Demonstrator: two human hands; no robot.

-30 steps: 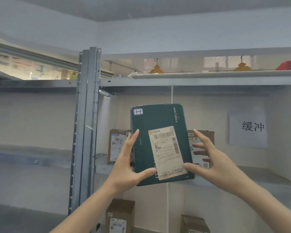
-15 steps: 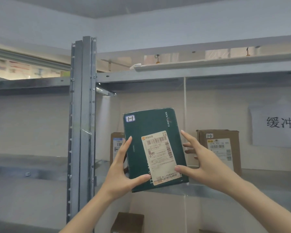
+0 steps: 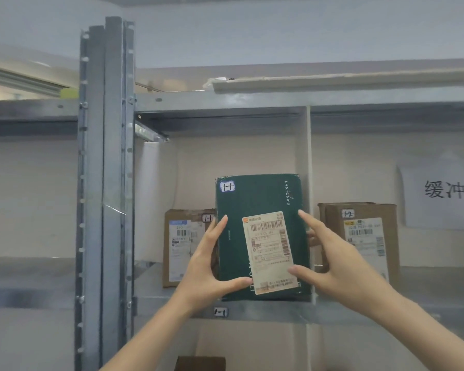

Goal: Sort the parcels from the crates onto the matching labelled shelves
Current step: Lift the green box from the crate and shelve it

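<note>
A dark green parcel (image 3: 255, 204) with a white shipping label and a "1-1" sticker stands upright at the front of the grey metal shelf (image 3: 252, 309), just above the shelf's "1-1" tag (image 3: 220, 312). My left hand (image 3: 208, 266) grips its left edge and lower corner. My right hand (image 3: 330, 261) grips its right edge, thumb on the label. Behind it to the left stands a brown carton (image 3: 184, 247) also marked "1-1".
A brown carton marked "1-2" (image 3: 364, 236) stands in the bay to the right, past a thin white divider (image 3: 308, 162). A paper sign (image 3: 445, 194) hangs on the back wall. A grey steel upright (image 3: 105, 183) rises on the left. Another carton top (image 3: 200, 363) shows below.
The green parcel has moved forward and down onto the front of the 1-1 shelf, now upright instead of tilted. My view has moved closer and up.
</note>
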